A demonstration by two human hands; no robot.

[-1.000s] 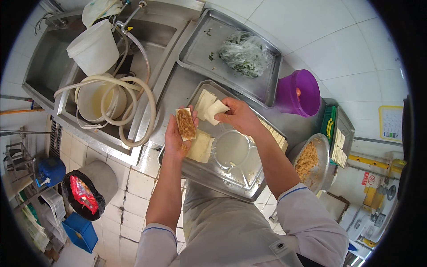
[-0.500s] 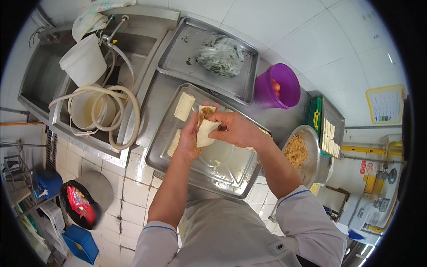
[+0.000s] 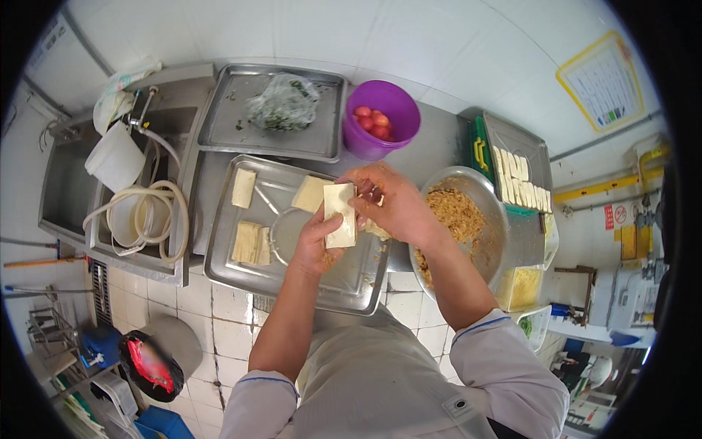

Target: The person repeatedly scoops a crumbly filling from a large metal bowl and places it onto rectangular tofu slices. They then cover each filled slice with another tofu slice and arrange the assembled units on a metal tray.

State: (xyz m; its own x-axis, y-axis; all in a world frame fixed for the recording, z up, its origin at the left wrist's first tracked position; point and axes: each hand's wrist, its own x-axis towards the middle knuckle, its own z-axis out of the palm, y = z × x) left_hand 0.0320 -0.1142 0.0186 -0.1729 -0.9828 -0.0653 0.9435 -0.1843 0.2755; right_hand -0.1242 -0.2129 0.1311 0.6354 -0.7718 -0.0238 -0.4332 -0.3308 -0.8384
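Upright over a metal tray (image 3: 219, 252), a pale rectangular tofu slab (image 3: 339, 212) rests in my left hand (image 3: 313, 245). The left thumb presses across its face while the fingers wrap behind it. My right hand (image 3: 397, 205) is closed at the slab's right edge, thumb and fingertips pinching there; its other fingers curl above. Any filling inside is hidden from this side. Other tofu pieces (image 3: 246, 242) lie at the tray's left, with one more piece (image 3: 312, 192) just behind my left hand.
At right, a steel bowl (image 3: 499, 219) holds brown crumbly filling (image 3: 453, 212). Beyond it, a tray of pale slices (image 3: 514, 172) sits by a green crate (image 3: 479, 146). A purple bucket (image 3: 365, 143) of tomatoes and a tray (image 3: 212, 124) with bagged greens stand behind. A sink (image 3: 66, 175) is left.
The bent slab with brown filling showing is now flat and upright, its filling out of sight. My view has swung right, bringing more of the filling bowl into sight.
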